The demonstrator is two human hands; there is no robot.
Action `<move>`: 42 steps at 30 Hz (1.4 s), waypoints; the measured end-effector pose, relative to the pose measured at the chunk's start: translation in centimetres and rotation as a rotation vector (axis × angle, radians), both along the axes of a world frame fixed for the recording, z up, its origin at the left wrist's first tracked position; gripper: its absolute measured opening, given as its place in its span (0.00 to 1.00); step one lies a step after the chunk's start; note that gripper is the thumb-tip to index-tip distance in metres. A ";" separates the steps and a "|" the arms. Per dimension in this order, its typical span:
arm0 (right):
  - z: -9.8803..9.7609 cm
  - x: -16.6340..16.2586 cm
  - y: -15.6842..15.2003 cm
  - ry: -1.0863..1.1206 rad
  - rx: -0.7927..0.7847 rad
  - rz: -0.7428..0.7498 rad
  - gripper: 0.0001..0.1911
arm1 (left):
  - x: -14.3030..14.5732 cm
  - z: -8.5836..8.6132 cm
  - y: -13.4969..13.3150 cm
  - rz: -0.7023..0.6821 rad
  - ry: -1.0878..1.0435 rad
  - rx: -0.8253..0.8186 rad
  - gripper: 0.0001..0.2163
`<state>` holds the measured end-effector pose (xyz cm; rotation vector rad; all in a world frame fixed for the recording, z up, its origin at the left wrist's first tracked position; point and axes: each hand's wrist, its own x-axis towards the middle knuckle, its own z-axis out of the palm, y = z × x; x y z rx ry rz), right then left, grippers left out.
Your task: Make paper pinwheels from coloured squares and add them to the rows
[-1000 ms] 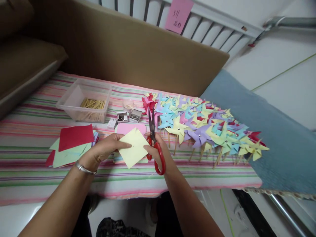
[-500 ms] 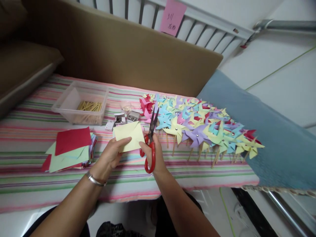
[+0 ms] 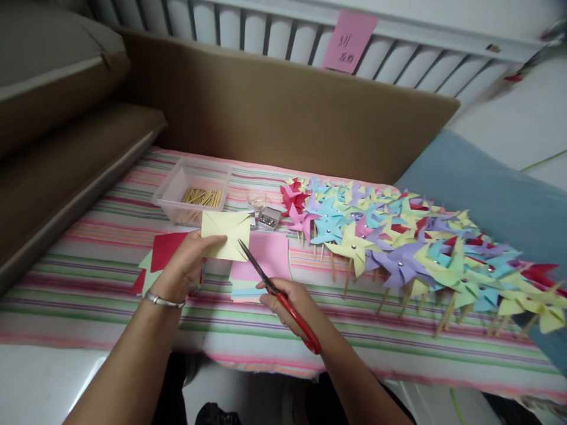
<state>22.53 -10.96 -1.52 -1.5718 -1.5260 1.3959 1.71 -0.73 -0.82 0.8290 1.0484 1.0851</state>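
Holding yellow paper square (image 3: 233,226) in left hand (image 3: 188,261), pressing thumb across its face. Gripping red-handled scissors (image 3: 259,268) in right hand (image 3: 296,304), pointing blades at lower right part of paper; unable to tell whether touching. Holding paper above striped cloth (image 3: 239,330), partly overlapping pink paper stack (image 3: 271,251) in view. Observing pinwheels (image 3: 401,262) standing at right, clear box (image 3: 177,215) containing sticks (image 3: 201,197) beyond left hand.

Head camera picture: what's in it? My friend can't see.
The left hand holds a yellow paper square; the right hand points red-handled scissors at it. Colourful paper pinwheels on sticks crowd the right side.
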 end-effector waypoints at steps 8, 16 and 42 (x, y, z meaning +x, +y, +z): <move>-0.1 -0.3 0.1 -0.035 -0.043 -0.001 0.20 | -0.6 -0.3 0.1 -0.052 0.023 -0.025 0.18; 0.2 -0.5 -0.2 0.001 -0.060 0.008 0.18 | -0.2 0.1 -0.1 -0.058 -0.010 -0.009 0.14; 0.1 -1.0 0.0 -0.078 -0.017 -0.019 0.15 | 0.2 0.5 -0.3 -0.060 -0.007 -0.021 0.14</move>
